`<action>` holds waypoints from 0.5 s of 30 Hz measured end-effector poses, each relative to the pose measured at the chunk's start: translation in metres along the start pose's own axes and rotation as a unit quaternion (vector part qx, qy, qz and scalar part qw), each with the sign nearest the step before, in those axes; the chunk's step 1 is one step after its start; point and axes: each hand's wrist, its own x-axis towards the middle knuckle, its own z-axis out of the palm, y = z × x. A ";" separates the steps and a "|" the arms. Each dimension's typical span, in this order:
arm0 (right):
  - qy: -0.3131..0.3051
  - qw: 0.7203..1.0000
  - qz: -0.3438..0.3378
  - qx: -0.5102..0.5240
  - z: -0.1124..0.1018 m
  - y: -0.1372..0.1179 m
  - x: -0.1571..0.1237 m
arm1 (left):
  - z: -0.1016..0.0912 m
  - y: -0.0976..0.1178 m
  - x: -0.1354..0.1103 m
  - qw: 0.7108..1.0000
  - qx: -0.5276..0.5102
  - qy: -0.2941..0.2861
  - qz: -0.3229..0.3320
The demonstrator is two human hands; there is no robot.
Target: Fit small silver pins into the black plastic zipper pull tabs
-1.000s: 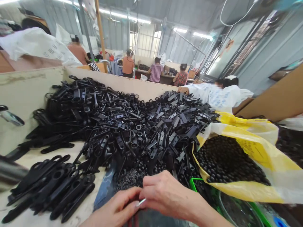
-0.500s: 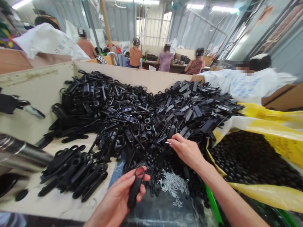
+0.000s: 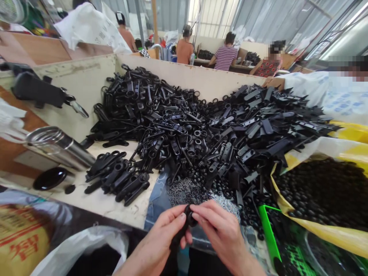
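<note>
1. In a sheet-walled workshop, co-workers sit at a far bench, one in a striped shirt (image 3: 225, 57), while a person in a white printed top (image 3: 324, 94) leans in at the right.
2. A cream-walled bench (image 3: 112, 205) carries a large heap of black zipper pulls (image 3: 175, 126), with a smaller pile (image 3: 116, 178) at its near edge.
3. Beside it, a yellow-printed sack (image 3: 290, 168) holds black beads (image 3: 324, 191), and a steel flask (image 3: 59, 147) lies to the left.
4. Both hands are low at centre, above the bench edge. The left hand (image 3: 158, 237) and right hand (image 3: 221, 230) meet around one black pull (image 3: 186, 218), their fingers (image 3: 205, 214) closed on it.
5. The step in hand appears to be close work on this single pull; the next move calls for a steady two-handed pinch.
</note>
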 end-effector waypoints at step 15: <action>-0.054 0.998 -0.022 0.006 -0.007 -0.007 -0.012 | -0.002 -0.007 -0.014 0.998 0.030 -0.005 -0.059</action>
